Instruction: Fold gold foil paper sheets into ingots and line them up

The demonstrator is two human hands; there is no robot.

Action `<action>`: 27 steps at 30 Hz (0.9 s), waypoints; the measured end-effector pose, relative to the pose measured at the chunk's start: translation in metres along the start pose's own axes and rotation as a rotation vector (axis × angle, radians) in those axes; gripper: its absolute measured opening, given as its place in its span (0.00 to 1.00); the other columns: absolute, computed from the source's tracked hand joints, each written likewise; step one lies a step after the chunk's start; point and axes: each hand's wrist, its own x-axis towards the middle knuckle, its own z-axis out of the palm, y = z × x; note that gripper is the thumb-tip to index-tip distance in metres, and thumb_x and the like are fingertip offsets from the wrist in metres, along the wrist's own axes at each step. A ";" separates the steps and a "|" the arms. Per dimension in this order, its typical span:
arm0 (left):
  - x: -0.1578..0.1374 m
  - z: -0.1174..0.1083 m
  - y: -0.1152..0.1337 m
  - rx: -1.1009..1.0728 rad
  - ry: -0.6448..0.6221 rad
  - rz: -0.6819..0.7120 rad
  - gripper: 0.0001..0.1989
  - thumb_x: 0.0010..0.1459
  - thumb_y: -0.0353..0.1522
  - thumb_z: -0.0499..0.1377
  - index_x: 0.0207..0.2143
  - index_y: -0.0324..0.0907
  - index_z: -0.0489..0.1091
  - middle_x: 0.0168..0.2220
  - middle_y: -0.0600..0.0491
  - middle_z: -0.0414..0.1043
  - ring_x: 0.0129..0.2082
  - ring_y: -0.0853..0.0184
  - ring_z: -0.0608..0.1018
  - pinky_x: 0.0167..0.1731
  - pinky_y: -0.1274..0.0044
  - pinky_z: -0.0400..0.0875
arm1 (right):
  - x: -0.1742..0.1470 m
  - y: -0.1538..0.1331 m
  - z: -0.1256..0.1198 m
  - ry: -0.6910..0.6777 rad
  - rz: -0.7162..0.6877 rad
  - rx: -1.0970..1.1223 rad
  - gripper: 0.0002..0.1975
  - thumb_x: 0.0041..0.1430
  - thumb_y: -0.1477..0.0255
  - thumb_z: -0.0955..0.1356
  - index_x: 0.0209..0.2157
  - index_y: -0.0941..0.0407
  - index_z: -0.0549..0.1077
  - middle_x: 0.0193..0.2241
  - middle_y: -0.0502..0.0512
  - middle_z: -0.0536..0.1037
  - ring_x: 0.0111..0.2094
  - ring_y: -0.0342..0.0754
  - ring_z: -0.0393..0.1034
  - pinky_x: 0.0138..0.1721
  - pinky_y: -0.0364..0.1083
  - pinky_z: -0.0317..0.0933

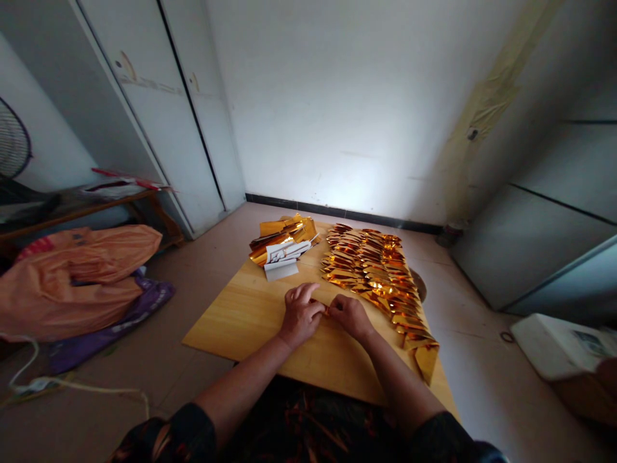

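Note:
Over the middle of the wooden table [231, 321], my left hand [299, 316] and my right hand [351, 316] meet at the fingertips. Both pinch a small piece of gold foil paper [327, 310], of which only a sliver shows between them. My left hand's other fingers are lifted and spread; those of my right hand are curled in. Just beyond my right hand, rows of folded gold foil pieces [369, 260] overlap along the right side of the table. Behind my left hand lie loose gold foil sheets [303, 226] and folded white paper [281, 270].
A white wall [347, 116] stands behind the table. Tall grey cabinets [159, 116] are at left, near an orange cloth or bag [81, 276] and a fan [12, 141]. On the right are a grey cabinet-like unit [544, 212] and a white box [554, 347].

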 end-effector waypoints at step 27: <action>-0.001 0.003 -0.009 -0.049 0.040 0.082 0.08 0.48 0.24 0.61 0.29 0.46 0.75 0.57 0.52 0.64 0.58 0.56 0.62 0.56 0.60 0.56 | -0.001 -0.009 -0.010 0.027 -0.030 -0.116 0.04 0.54 0.72 0.67 0.27 0.54 0.74 0.27 0.49 0.77 0.29 0.43 0.68 0.29 0.39 0.51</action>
